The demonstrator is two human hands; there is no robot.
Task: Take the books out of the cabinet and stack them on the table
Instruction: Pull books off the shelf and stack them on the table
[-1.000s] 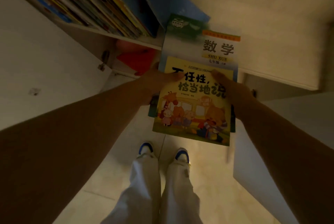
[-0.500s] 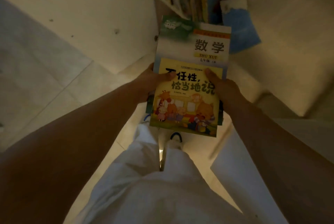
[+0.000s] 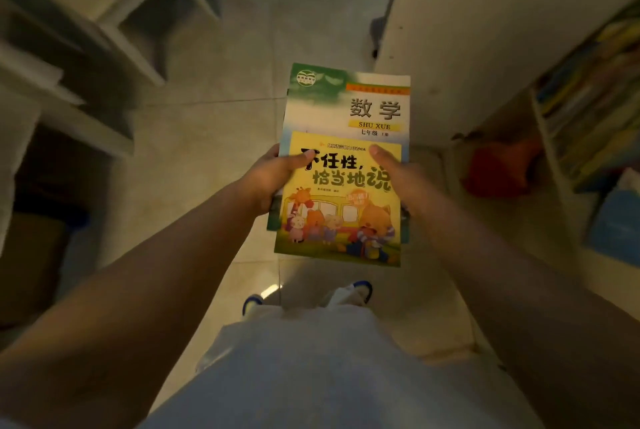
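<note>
I carry a small stack of books in front of my body, above the tiled floor. On top lies a yellow picture book with cartoon animals and a bus. Under it is a larger white and green maths textbook, and a darker book edge shows below at the left. My left hand grips the stack's left side with its thumb across the yellow cover. My right hand grips the right side, thumb on top. The open cabinet stands at the right, with more books on its shelf.
The white cabinet door stands open beside the stack on the right. A red object lies low in the cabinet, and a blue book leans at the far right. White furniture blurs at the upper left. My legs and shoes are below.
My view has swung left: the cabinet and its books have slid from the top of the frame to the right edge. The stack stays gripped in both hands as before.
</note>
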